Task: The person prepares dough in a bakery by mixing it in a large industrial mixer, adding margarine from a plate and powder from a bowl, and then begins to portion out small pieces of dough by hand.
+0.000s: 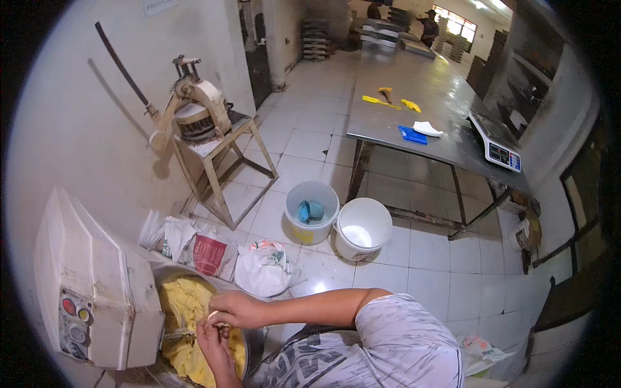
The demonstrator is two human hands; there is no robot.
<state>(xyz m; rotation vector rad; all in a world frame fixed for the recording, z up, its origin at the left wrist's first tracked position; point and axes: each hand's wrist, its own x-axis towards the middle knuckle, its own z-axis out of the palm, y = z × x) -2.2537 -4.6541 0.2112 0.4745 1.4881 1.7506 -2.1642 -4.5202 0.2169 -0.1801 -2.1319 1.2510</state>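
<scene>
Both my hands meet over the mixer bowl (257,352), which is filled with soft yellow dough (184,301). My right hand (238,308) has its fingers closed, pinching a small pale piece of dough (222,317). Just below it, my left hand (215,344) has bent fingers gripping the same piece from the other side. Part of that piece is hidden behind the fingers. Beside my left hand a metal mixing arm (179,334) reaches into the dough. The pale mixer head (103,284), with its buttons, stands left of the bowl.
White sacks (262,268) lie behind the bowl. Two buckets stand on the tiles, one holding blue jugs (310,211), the other white (363,227). A dough press (197,116) sits on a metal stand. The steel table (388,123) carries scrapers and a scale (495,143). People are far back.
</scene>
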